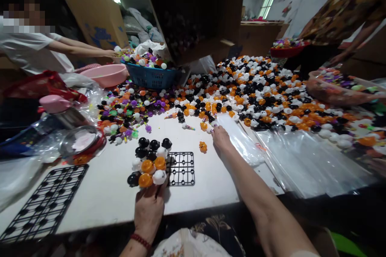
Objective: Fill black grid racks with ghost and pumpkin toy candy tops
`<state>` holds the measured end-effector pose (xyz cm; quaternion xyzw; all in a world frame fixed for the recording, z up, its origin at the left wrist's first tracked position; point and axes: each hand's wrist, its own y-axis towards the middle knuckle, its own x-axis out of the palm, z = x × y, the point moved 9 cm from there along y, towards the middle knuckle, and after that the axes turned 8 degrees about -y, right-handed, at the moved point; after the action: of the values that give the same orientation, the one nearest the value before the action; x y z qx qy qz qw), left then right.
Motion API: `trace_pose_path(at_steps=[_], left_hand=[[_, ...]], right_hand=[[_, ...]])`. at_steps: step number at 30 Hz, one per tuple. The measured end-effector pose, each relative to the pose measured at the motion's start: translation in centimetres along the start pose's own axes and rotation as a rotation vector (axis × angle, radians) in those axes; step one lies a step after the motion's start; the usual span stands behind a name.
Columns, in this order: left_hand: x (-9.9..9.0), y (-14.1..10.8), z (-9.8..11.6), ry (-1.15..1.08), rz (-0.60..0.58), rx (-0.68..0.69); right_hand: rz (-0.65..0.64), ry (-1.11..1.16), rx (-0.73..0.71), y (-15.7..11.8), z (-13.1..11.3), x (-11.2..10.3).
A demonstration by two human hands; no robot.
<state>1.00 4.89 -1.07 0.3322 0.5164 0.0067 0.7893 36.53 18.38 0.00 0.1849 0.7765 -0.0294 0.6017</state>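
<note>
My left hand (149, 209) grips the near edge of a black plastic grid rack (181, 168), its fingertips hidden beneath the toy heads. Black, orange and white toy heads (147, 166) stand upright in the left part of the rack; its right part shows bare holes. At the front of the heap, my right hand (221, 137) is closed, its fingertips pinching a small white-and-purple toy piece (212, 125). A loose orange pumpkin head (203, 147) lies between the rack and this hand. Beyond it are loose toy pieces with coloured sticks (189, 127).
A big heap of toy heads (259, 84) spills from a large carton (199, 8). Clear plastic bags (310, 160) lie right; another black grid (45, 200) lies left. A blue basket (150, 76), pink basin (105, 75) and flask (64, 112) stand left. Two other people work on either side.
</note>
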Motion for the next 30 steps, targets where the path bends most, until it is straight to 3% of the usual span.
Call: trace_pose_path(at_steps=[4, 8, 11, 16, 30], left_hand=[[-0.4, -0.1, -0.6, -0.037, 0.041, -0.092], [-0.6, 0.0, -0.5, -0.068, 0.053, -0.143], [-0.7, 0.0, -0.4, -0.080, 0.049, -0.159], [-0.6, 0.0, -0.3, -0.103, 0.031, -0.172], [-0.1, -0.3, -0.9, -0.161, -0.009, -0.229]], right_hand=[[0.026, 0.100, -0.046, -2.3, -1.8, -1.5], [-0.049, 0.395, -0.107, -6.6, -5.2, -2.6], [-0.136, 0.560, -0.211, -10.2, -8.5, -2.3], [-0.103, 0.506, -0.419, -14.7, -12.1, -1.1], [-0.145, 0.415, -0.415, -16.3, -12.8, 0.7]])
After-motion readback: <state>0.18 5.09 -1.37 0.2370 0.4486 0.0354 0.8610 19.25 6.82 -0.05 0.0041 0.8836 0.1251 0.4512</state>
